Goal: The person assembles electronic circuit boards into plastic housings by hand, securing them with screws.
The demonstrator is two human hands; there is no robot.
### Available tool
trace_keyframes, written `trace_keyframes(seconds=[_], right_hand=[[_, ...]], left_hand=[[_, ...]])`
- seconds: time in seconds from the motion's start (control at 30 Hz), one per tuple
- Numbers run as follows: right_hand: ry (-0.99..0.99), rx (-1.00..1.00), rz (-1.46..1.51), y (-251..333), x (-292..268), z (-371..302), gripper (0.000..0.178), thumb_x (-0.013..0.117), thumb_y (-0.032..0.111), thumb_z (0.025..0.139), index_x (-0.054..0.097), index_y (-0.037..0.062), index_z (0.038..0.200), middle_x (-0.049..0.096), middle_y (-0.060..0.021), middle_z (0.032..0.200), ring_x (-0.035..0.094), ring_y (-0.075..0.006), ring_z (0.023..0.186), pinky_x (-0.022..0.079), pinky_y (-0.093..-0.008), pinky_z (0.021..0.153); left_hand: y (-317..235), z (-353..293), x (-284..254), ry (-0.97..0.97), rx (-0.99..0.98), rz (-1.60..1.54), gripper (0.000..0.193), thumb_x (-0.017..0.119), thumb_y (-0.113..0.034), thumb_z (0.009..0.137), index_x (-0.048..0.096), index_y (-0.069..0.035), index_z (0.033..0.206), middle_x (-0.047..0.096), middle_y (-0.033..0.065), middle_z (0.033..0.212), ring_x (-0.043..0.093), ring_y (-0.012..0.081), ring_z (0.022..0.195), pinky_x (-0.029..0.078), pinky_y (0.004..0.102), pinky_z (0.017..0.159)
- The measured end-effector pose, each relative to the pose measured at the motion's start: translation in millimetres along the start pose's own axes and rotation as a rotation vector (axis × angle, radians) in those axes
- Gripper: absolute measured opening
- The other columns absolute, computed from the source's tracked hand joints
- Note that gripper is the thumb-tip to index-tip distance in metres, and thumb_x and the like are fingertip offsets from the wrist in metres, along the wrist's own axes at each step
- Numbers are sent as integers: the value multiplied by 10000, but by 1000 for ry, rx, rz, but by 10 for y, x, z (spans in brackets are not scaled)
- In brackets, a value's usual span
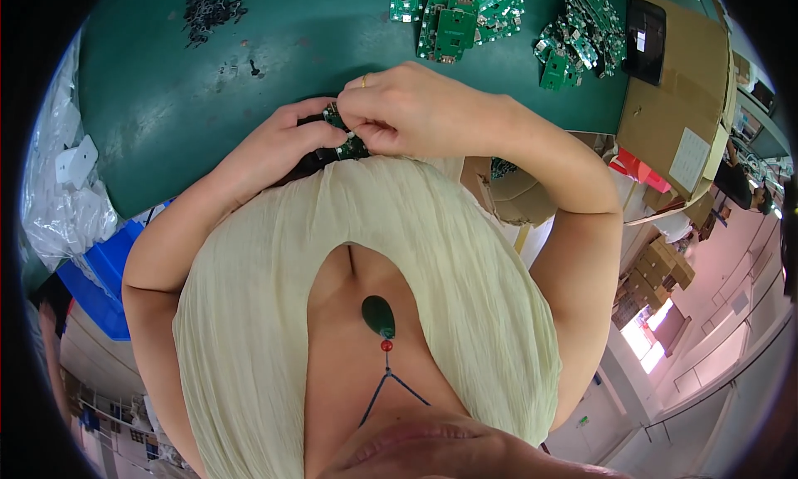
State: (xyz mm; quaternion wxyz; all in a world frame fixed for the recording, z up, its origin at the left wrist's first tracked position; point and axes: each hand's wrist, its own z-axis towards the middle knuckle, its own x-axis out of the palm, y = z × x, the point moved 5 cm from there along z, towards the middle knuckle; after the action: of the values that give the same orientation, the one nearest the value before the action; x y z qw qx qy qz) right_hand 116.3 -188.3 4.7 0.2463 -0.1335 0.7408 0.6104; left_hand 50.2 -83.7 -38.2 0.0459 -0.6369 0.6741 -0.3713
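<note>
At the table's near edge, close against my body, my left hand [287, 142] grips a green circuit board [352, 148] between thumb and fingers. Something black [311, 162] shows beneath that hand; its kind is mostly hidden. My right hand [403, 107] is closed at the board's right side, thumb and fingertips bent in against it. Whether a small part sits in the right fingertips cannot be made out. Beyond my hands, a few loose small black parts [254, 68] lie on the green table mat [307, 30].
A pile of small black parts [209, 17] lies far left. Stacked green boards [457, 32] and a heap of boards [578, 34] are far right. Beside them stand a black case [645, 43] and a cardboard box [677, 97]. At left are plastic bags [58, 196] and a blue bin [112, 267].
</note>
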Motion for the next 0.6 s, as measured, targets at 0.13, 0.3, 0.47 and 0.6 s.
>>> trace_keyframes(seconds=[0.13,0.3,0.47,0.6], right_hand=[[-111,-86,-75,5,77,-14,119,556,-14,678,453,21,725,467,-93,628,490,-277,595,416,-368,512],[-103,-103,-46,19,99,-8,142,571,4,673,441,14,729,468,-101,646,499,-285,620,421,-374,513],[-154,-95,-84,22,74,-19,141,571,-1,681,441,16,733,474,-103,662,502,-281,626,422,-371,518],[-386,-76,-98,-2,-184,9,118,600,20,741,537,20,841,521,-91,752,525,-238,649,439,-325,553]], left_hand=[[11,25,-31,-21,20,68,412,540,-187,769,516,13,1128,583,42,972,516,98,886,397,227,818],[20,32,-35,-9,12,99,417,521,-135,790,479,20,1175,572,48,1018,514,94,931,397,233,838],[-4,30,-41,-48,84,118,391,519,-135,799,489,-4,1167,570,37,950,511,84,851,406,220,762],[-162,-59,-129,-161,210,-36,372,492,-128,845,459,-65,1210,541,6,771,468,37,603,346,171,488]])
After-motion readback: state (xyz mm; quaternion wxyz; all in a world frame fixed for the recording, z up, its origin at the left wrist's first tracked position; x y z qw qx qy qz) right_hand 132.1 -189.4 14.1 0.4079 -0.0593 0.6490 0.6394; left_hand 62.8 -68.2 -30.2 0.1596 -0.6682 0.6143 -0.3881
